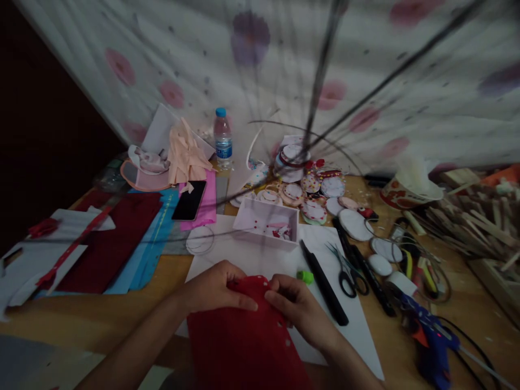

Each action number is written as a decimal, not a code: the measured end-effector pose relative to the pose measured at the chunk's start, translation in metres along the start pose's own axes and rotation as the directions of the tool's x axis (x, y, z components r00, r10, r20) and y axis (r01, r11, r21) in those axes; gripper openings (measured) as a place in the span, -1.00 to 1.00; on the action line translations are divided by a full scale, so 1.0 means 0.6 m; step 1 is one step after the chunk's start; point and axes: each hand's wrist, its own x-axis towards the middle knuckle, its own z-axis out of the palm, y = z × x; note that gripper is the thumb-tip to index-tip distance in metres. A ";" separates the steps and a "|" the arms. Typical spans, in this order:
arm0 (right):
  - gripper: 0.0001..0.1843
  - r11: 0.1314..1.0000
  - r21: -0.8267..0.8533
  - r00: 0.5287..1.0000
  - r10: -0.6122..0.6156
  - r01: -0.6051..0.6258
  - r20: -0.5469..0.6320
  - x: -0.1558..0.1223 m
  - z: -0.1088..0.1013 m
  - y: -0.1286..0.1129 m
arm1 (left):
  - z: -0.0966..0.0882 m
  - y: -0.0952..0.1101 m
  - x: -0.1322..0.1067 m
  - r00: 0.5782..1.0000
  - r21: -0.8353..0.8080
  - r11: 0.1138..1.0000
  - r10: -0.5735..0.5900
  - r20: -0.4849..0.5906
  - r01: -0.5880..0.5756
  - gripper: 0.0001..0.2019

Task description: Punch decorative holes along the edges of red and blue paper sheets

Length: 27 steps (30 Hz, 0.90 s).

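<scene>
A piece of red cloth (244, 341) with small white spots along its right side hangs between my hands over the front of the table. My left hand (217, 290) grips its top edge from the left, thumb lying across the front. At the upper right edge, the thumb and fingers of my right hand (298, 309) pinch the cloth. White paper (353, 336) lies under both hands. Just beyond them stands an open white box (264, 225) with small red and white pieces inside. A small green block (305, 277) rests near my right hand.
Scissors (349, 276), a black-handled knife (325, 284) and a blue glue gun (433, 330) with its cord lie to the right. A bottle (222, 141), a phone (189, 200) and dark red sheets (117, 238) are further left. Wood sticks (479, 216) pile up at far right.
</scene>
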 end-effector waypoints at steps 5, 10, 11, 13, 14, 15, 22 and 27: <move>-0.72 0.997 -0.051 0.995 0.066 -0.063 0.072 -0.007 0.004 -0.001 | -0.011 -0.011 -0.004 0.999 0.023 1.000 0.002 -0.041 -0.001 -0.74; -0.81 0.910 -0.410 0.981 -0.133 0.064 -0.142 -0.015 0.001 0.017 | -0.010 -0.034 0.008 0.951 0.219 0.975 0.087 -0.296 -0.021 -0.76; -0.82 0.859 -0.505 0.955 -0.213 0.083 -0.206 -0.018 -0.006 0.022 | -0.007 -0.039 0.011 0.931 0.261 0.965 0.115 -0.348 -0.022 -0.77; -0.85 0.711 -0.699 0.856 -0.404 0.073 -0.322 -0.025 -0.030 0.035 | -0.003 -0.046 0.018 0.897 0.332 0.943 0.165 -0.409 -0.022 -0.80; -0.86 0.672 -0.739 0.813 -0.455 0.045 -0.364 -0.029 -0.045 0.042 | -0.001 -0.049 0.021 0.889 0.359 0.933 0.186 -0.420 -0.026 -0.81; -0.84 0.557 -0.830 0.737 -0.562 0.001 -0.376 -0.033 -0.061 0.049 | 0.000 -0.052 0.023 0.883 0.380 0.925 0.203 -0.424 -0.031 -0.83; -0.56 0.340 -0.915 0.704 -0.595 -0.217 -0.388 -0.046 -0.125 0.104 | -0.002 -0.068 0.036 0.852 0.468 0.882 0.282 -0.441 -0.050 -0.85; -0.60 0.375 -0.909 0.733 -0.564 -0.183 -0.381 -0.047 -0.130 0.110 | -0.006 -0.067 0.049 0.827 0.572 0.819 0.355 -0.437 -0.049 -0.67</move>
